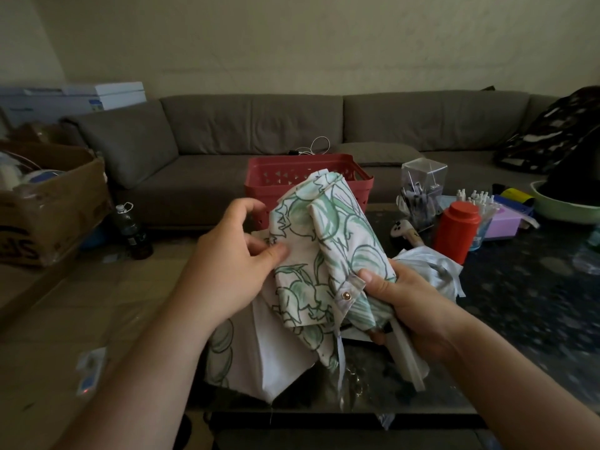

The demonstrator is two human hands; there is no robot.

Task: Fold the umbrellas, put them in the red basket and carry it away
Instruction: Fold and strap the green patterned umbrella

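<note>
Umbrella in hand: you hold the white fabric umbrella with green leaf print (321, 254) in front of you, above the near edge of the dark speckled glass-topped table (519, 306); its canopy is gathered into loose folds and tilts up and away toward the basket.
Right hand: your right hand (412, 303) wraps around the lower, bunched end of the umbrella, thumb on top, just beside the strap tab with the brass snap button (346, 296).
Left hand: your left hand (233, 258) sits at the left side of the canopy; thumb and forefinger pinch a fold of the fabric, the other fingers loosely curled above it.
Loose canopy: unfolded panels hang below both hands, over the table's edge.
Second umbrella: a pale grey-blue crumpled umbrella (431, 271) lies on the table just behind your right hand.
Basket: the red plastic basket with triangular cut-outs (292, 177) stands on the table beyond the umbrella, its front partly hidden by the canopy.
Table clutter: a red cylindrical canister (456, 232) stands to the right, near a clear plastic box (422, 190).
Background: a grey-brown fabric sofa (259, 131) runs behind the table.
</note>
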